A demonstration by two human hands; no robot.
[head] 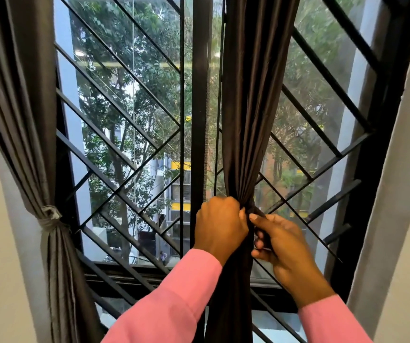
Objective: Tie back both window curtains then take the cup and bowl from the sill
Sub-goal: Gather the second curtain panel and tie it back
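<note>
The left curtain, grey-brown, hangs at the window's left side and is cinched by a pale tieback. The right curtain, dark brown, hangs gathered near the middle of the window. My left hand is clenched around its bunched folds from the left. My right hand pinches the same bunch just to the right and slightly lower, fingers curled into the fabric. Pink sleeves cover both arms. Cup, bowl and sill are out of view.
A black metal grille with diagonal bars covers the glass, split by a thick vertical post. White walls flank the window on both sides. Trees and buildings show outside.
</note>
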